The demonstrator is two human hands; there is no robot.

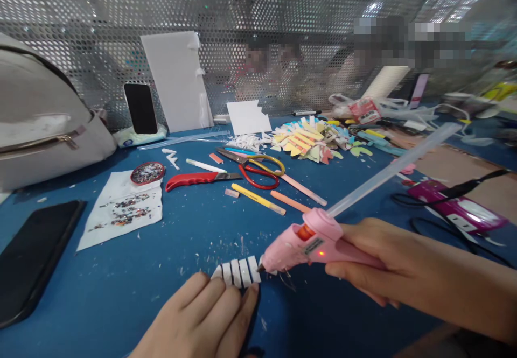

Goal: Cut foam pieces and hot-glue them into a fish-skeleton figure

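Observation:
My right hand point(363, 261) is wrapped round the handle of a pink hot glue gun point(291, 247). A red light glows on its side, and a long clear glue stick point(388, 172) juts out of its back. The gun's dark nozzle meets the right end of a small white slatted piece point(244, 273), with dark gaps between its strips. From below, my left hand point(205, 315) holds that piece against the table, fingers curled and pressed together, fingertips at its lower edge. The hand covers part of the piece. Thin glue strings hang under the nozzle.
On the blue table point(194, 229) lie scissors point(262, 169), a red-handled knife point(197, 179), markers point(258, 199) and paper scraps point(311, 138). Glitter point(129, 207) on white paper and a phone point(36, 255) are left; a purple power strip point(456, 207) with cables is right.

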